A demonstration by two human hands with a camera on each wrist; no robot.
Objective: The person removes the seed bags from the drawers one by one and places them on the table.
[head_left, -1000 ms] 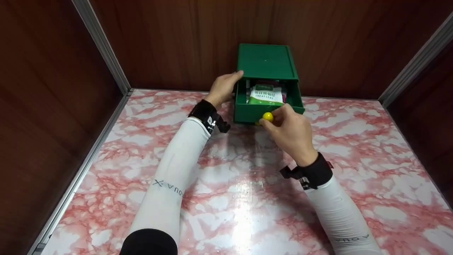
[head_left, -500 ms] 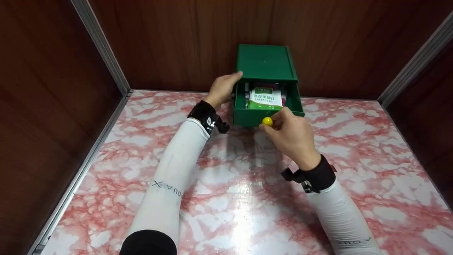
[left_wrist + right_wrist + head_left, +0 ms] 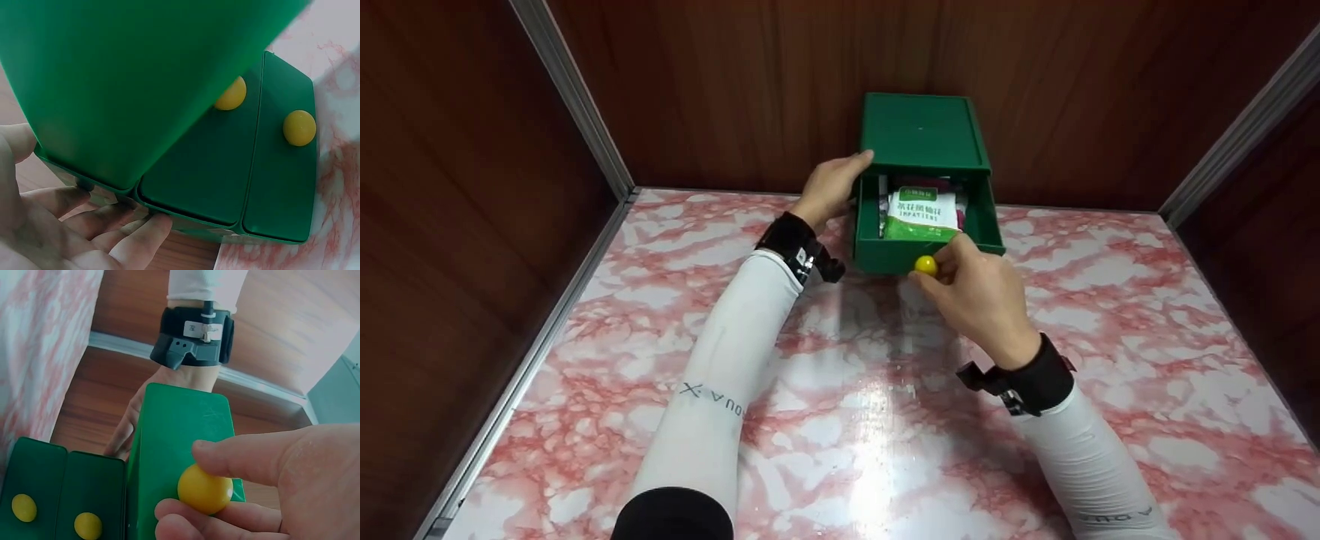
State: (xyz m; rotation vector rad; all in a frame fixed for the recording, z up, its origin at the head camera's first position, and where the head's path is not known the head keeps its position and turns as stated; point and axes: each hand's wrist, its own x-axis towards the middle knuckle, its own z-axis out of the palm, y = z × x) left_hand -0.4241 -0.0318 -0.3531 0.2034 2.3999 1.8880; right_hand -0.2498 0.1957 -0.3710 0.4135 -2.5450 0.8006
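A green drawer cabinet [image 3: 922,129] stands at the back, its top drawer [image 3: 885,255] pulled out. My right hand [image 3: 984,296] pinches that drawer's yellow knob [image 3: 205,489] between thumb and fingers. Inside the drawer lies a white and green seed packet [image 3: 919,217] marked IMPATIENS, with other items partly hidden behind it. My left hand [image 3: 831,184] rests against the cabinet's left side, thumb at the top front corner. In the left wrist view its fingers [image 3: 143,236] touch the side wall.
Two lower drawers [image 3: 278,185] with yellow knobs [image 3: 300,128] are closed beneath the pulled-out one. Dark wood-look panels [image 3: 735,97] stand behind and at both sides, joined by metal rails [image 3: 577,97]. A red and white marbled tabletop [image 3: 840,420] spreads in front.
The top drawer has slid farther out toward me, with my right hand moving back on its knob. More of the seed packet shows. My left hand stays at the cabinet's side.
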